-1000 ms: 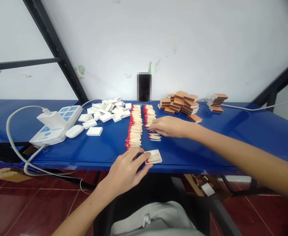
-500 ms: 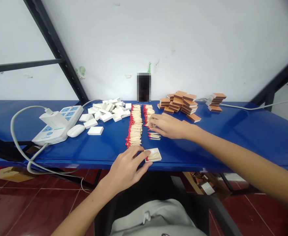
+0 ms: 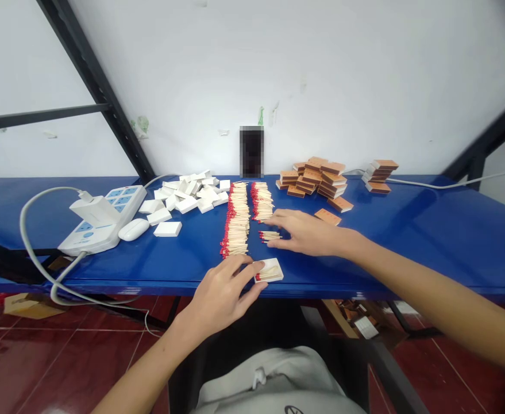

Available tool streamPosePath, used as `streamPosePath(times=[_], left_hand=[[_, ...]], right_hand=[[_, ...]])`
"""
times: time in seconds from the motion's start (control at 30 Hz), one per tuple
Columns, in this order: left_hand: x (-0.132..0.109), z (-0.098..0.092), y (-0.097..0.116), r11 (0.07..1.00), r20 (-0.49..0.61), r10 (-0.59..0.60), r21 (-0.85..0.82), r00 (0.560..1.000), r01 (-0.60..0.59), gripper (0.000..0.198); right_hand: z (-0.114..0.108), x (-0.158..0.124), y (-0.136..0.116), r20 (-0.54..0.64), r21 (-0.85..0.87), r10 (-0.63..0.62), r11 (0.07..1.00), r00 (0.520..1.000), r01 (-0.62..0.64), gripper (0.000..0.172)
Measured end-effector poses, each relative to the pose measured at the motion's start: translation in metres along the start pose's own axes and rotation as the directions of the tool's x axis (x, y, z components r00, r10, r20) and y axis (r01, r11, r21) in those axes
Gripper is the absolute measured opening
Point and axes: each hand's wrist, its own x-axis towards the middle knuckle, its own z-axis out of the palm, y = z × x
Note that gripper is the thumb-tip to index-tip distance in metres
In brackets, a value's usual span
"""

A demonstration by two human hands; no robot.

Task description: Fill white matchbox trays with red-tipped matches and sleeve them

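Observation:
A white matchbox tray (image 3: 277,273) lies near the table's front edge with a few red-tipped matches (image 3: 267,275) inside. My left hand (image 3: 230,287) grips its left end between thumb and fingers. Beyond it, my right hand (image 3: 297,232) reaches over a small group of matches (image 3: 269,236), thumb and fingers apart around them. Farther back is a short row of matches (image 3: 262,201), close to my right fingertips. A longer row of matches (image 3: 238,224) runs alongside on the left, red heads pointing left.
White matchbox trays (image 3: 187,192) are heaped at the back left, beside a power strip (image 3: 105,218) and a white mouse-like object (image 3: 133,229). Brown matchbox sleeves (image 3: 316,177) are piled at the back right, with a small stack (image 3: 379,175) farther right. A pixelated dark rectangle (image 3: 251,152) stands against the wall.
My right hand has moved slightly nearer and spread its fingers over the small match group. A brown sleeve behind it now shows fully. My left hand and the tray stay put.

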Motion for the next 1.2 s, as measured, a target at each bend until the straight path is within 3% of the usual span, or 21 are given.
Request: streamPosePath(times=[0.13,0.3,0.53,0.7,0.87,1.0,1.2], left_hand=[[0.000,0.000,0.000,1.000,0.001,-0.001,0.003,1.000,0.001,0.025],[0.000,-0.001,0.001,1.000,-0.003,-0.005,0.016,1.000,0.005,0.036],[0.001,0.000,0.001,1.000,-0.013,0.002,0.016,1.000,-0.002,0.037],[0.001,0.000,0.000,1.000,-0.009,-0.003,0.003,1.000,0.003,0.034],[-0.001,0.000,-0.001,1.000,0.014,-0.017,0.008,1.000,0.017,0.034],[-0.001,0.000,0.000,1.000,0.023,-0.018,0.018,1.000,0.017,0.035],[0.000,0.001,0.000,1.000,0.006,-0.006,0.017,1.000,0.006,0.033]], right_hand=[[0.009,0.001,0.000,0.085,-0.038,-0.048,0.998,0.995,0.051,0.034],[0.003,0.008,-0.008,0.142,-0.168,0.003,0.986,0.990,0.021,0.029],[-0.014,0.021,0.000,0.248,-0.079,0.050,0.996,0.967,-0.032,0.013],[-0.010,0.012,-0.008,0.213,-0.276,0.028,0.960,0.977,0.033,0.012],[0.004,-0.002,-0.024,0.194,-0.571,-0.041,0.808,0.980,0.147,0.023],[0.011,-0.004,-0.026,0.190,-0.629,-0.072,0.757,0.979,0.177,0.030],[0.015,-0.003,-0.028,0.129,-0.667,-0.028,0.737,0.991,0.108,0.030]])
